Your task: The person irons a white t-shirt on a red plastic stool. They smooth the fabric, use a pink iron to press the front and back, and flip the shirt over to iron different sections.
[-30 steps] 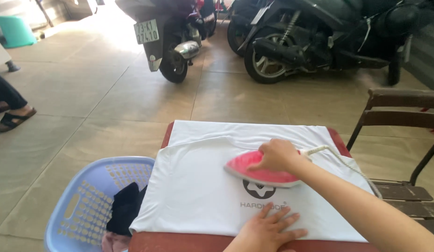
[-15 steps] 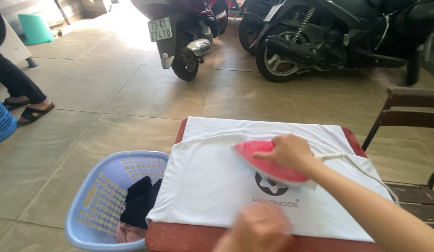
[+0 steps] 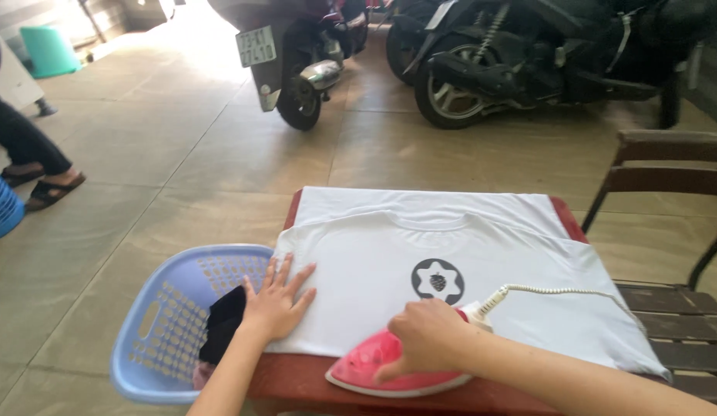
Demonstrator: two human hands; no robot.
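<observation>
Gripping pink iron [image 3: 397,366], right hand [image 3: 428,339] nearer | left hand [image 3: 277,304] flat on shirt [image 3: 451,285], seemingly shifted left

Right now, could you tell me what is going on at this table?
A person is ironing a white T-shirt spread on a red table. The right hand grips a pink iron at the near edge, while the left hand lies flat on the shirt's side. A lilac laundry basket stands beside the table.

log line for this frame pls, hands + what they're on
left hand: flat on white t-shirt, near edge | right hand: grip on pink iron at near table edge | laundry basket: left of table
</observation>
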